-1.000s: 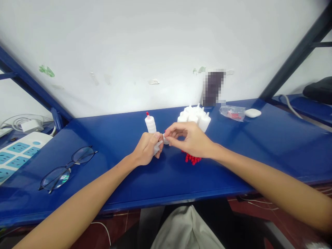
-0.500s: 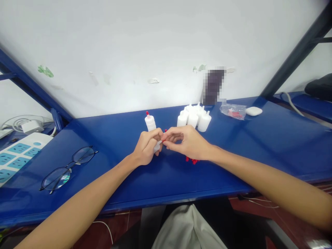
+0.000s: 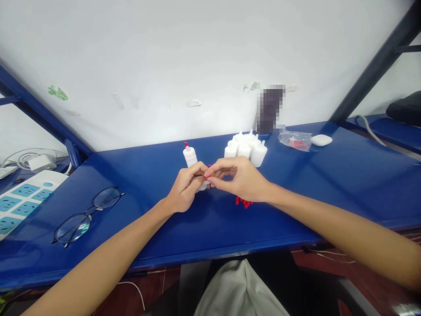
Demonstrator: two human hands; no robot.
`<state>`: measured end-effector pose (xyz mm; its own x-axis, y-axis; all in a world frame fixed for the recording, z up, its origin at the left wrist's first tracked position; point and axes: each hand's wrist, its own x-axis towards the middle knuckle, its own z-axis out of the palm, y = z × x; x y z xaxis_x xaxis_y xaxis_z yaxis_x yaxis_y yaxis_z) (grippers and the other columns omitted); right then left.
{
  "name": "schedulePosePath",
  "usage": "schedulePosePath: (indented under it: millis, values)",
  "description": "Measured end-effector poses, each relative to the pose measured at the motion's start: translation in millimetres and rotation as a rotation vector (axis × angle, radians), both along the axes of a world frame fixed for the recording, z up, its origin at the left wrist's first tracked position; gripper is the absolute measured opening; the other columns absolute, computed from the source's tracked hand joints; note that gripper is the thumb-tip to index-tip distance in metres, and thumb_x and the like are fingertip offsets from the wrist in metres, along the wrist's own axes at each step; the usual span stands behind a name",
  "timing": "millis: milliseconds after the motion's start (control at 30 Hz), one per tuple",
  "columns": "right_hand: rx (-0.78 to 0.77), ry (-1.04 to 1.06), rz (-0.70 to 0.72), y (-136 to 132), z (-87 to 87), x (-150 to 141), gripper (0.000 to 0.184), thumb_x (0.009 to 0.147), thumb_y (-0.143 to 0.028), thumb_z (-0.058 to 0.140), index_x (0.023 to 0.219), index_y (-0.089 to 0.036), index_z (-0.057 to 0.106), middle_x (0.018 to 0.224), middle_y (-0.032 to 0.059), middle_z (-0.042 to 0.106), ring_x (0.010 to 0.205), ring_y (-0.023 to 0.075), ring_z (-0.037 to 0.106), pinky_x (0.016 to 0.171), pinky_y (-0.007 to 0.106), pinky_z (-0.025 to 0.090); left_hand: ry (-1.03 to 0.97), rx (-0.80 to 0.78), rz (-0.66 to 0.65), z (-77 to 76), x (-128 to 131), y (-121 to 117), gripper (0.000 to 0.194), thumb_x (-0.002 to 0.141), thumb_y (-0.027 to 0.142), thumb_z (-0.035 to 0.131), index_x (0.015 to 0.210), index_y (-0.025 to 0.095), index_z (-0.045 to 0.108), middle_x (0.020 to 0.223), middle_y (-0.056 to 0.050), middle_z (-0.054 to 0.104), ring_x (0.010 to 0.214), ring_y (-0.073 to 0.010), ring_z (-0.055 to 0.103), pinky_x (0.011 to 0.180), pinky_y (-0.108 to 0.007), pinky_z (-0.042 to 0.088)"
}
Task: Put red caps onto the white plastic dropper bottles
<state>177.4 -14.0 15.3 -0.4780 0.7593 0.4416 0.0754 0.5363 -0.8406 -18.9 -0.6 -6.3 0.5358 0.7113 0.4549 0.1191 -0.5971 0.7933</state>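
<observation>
My left hand (image 3: pixel 186 188) is closed around a white squeeze bottle (image 3: pixel 201 187), most of which the fingers hide. Between thumb and forefinger, my right hand (image 3: pixel 241 177) pinches a small red cap (image 3: pixel 207 177) at the bottle's tip. Whether the cap is seated on the nozzle is hidden by my fingers. Just beyond my left hand stands another white bottle (image 3: pixel 190 157) with a red cap (image 3: pixel 186 145) on its nozzle. Loose red caps (image 3: pixel 244 202) lie on the blue table (image 3: pixel 210 232) below my right hand.
Several white bottles (image 3: pixel 258 154) with bare nozzles stand grouped behind my right hand. Farther right are a clear plastic bag (image 3: pixel 296 141) with red pieces and a white rounded object (image 3: pixel 321 140). Glasses (image 3: pixel 88 215) and a power strip (image 3: pixel 29 197) lie at left.
The held bottle has tilted and shifted slightly, so its nozzle no longer shows between my hands. My right fingers have stayed pinched at its tip with the red cap.
</observation>
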Motion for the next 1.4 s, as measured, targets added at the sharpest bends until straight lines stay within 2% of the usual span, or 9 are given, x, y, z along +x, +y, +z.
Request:
schedulePosePath:
  millis: [100,300,567,667,833,967,1133,1267,1400]
  values:
    - [0.019,0.037,-0.016,-0.7,2.4,0.9,0.013,0.081,-0.018,0.066,0.093,-0.016,0.071,0.083,0.0015,0.072,0.074,0.0128,0.069,0.074,0.028,0.06,0.022,0.067,0.054,-0.5,0.5,-0.4,0.02,0.095,0.028,0.045,0.089,0.015,0.059,0.07,0.0,0.062,0.056,-0.0089,0.05,0.055,-0.021,0.038]
    - [0.047,0.06,-0.035,-0.1,0.8,-1.4,0.012,0.079,-0.014,0.067,0.089,-0.016,0.071,0.081,0.0008,0.072,0.071,0.0116,0.068,0.071,0.026,0.059,-0.004,0.164,0.18,-3.1,-2.2,-1.3,0.031,0.094,0.025,0.039,0.072,0.015,0.058,0.058,0.001,0.056,0.049,-0.0095,0.047,0.051,-0.022,0.037]
    - [0.051,0.086,-0.005,-2.3,-2.3,-4.1,0.011,0.081,-0.016,0.067,0.091,-0.016,0.07,0.084,0.0016,0.072,0.074,0.0121,0.069,0.072,0.026,0.06,0.001,0.153,0.111,-5.5,-5.2,-0.4,0.028,0.092,0.027,0.038,0.073,0.016,0.056,0.053,0.003,0.051,0.045,-0.0103,0.045,0.052,-0.025,0.035]
    - [0.084,0.072,-0.015,-1.1,-2.6,-3.9,0.012,0.081,-0.016,0.066,0.092,-0.016,0.07,0.086,0.0022,0.071,0.075,0.0126,0.069,0.072,0.027,0.06,0.046,0.209,0.101,-2.5,-4.3,0.2,0.028,0.093,0.026,0.037,0.074,0.016,0.055,0.061,0.001,0.051,0.053,-0.0112,0.045,0.057,-0.026,0.036]
    - [0.197,0.0,-0.127,2.5,-3.3,-2.9,0.014,0.081,-0.014,0.065,0.093,-0.017,0.072,0.086,0.003,0.069,0.074,0.0131,0.067,0.071,0.028,0.059,0.136,0.242,0.101,1.7,-0.7,1.8,0.028,0.099,0.029,0.036,0.081,0.016,0.053,0.075,-0.001,0.049,0.068,-0.0133,0.045,0.067,-0.028,0.036]
    - [0.235,-0.03,-0.098,1.9,-3.7,-2.4,0.014,0.082,-0.013,0.063,0.093,-0.017,0.071,0.086,0.0031,0.068,0.074,0.0127,0.066,0.071,0.028,0.059,0.144,0.246,0.082,0.2,-0.2,2.7,0.027,0.099,0.033,0.035,0.088,0.016,0.054,0.08,-0.002,0.052,0.073,-0.0144,0.048,0.07,-0.028,0.037]
    - [0.279,-0.06,-0.05,-1.2,-4.4,-3.8,0.016,0.08,-0.01,0.061,0.091,-0.016,0.071,0.084,0.0031,0.068,0.071,0.0121,0.065,0.068,0.027,0.057,0.185,0.257,0.083,-2.0,-1.6,3.7,0.038,0.095,0.045,0.042,0.075,0.015,0.053,0.07,-0.001,0.049,0.064,-0.014,0.044,0.063,-0.029,0.034]
    - [0.258,-0.055,-0.052,-0.6,-5.8,-4.4,0.018,0.079,-0.01,0.062,0.094,-0.015,0.07,0.083,0.0029,0.068,0.071,0.0128,0.067,0.068,0.028,0.057,0.192,0.228,0.105,-0.9,0.4,3.2,0.039,0.096,0.043,0.043,0.075,0.013,0.058,0.068,-0.002,0.054,0.064,-0.0143,0.048,0.063,-0.028,0.035]
    - [0.22,-0.048,-0.054,-0.1,-6.2,-4.8,0.012,0.082,-0.012,0.062,0.089,-0.014,0.07,0.083,0.0035,0.068,0.072,0.0128,0.066,0.067,0.027,0.057,0.17,0.259,0.15,0.7,1.4,1.6,0.045,0.095,0.044,0.042,0.065,0.014,0.055,0.06,-0.001,0.05,0.056,-0.0123,0.043,0.057,-0.027,0.032]
